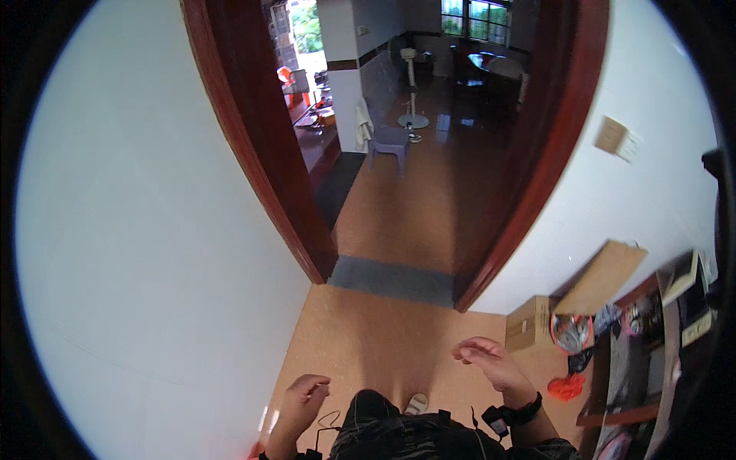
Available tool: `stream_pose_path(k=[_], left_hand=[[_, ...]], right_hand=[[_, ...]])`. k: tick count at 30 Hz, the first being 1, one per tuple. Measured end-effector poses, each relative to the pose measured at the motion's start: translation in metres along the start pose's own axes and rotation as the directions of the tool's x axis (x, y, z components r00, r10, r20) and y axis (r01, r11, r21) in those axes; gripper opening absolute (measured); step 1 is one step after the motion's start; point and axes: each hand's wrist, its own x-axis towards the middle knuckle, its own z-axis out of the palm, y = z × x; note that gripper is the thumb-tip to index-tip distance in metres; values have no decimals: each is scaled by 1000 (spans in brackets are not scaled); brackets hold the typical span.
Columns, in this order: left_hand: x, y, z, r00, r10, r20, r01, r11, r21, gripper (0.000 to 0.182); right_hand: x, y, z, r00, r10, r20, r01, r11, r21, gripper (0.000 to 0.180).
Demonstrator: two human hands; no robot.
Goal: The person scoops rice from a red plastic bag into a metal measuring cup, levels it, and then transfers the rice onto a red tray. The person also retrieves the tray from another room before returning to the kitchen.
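Observation:
My left hand (306,395) hovers above the tiled floor (402,351), close to the white wall (144,201) on the left. Its fingers are loosely curled with a small gap to the thumb, and nothing is in them. On the other side my right hand (486,359) is raised with bent fingers, also holding nothing. A black strap with a small device (499,418) circles the right wrist. Between the hands, one sandalled foot (417,403) shows below my dark clothing. Ahead lies a grey door threshold (394,280) in a red-brown wooden door frame (540,190).
At the right stand a cardboard box (526,328), a leaning board (604,276), a cluttered shelf unit (627,417) and a red plastic bag (566,387). Beyond the doorway are a purple-grey plastic chair (391,138), a standing fan (411,86) and a dark table (494,66).

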Motion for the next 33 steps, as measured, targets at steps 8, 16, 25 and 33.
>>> stream_pose_path(k=[8,16,25,33], left_hand=[[171,-38,-27,984,-102,-144,98,995,-36,13],[423,50,-33,963,222,153,-238,966,99,15],[642,115,14,828,383,410,-447,892,71,18],[794,146,17,939,263,223,-290,952,101,18]], right_hand=[[212,-70,23,976,9,219,20,991,-131,24],[356,-132,-17,935,-167,-313,214,969,123,26],[526,-216,-89,892,-72,-446,142,982,126,21],[740,-287,-114,974,-209,85,212,977,-27,32]])
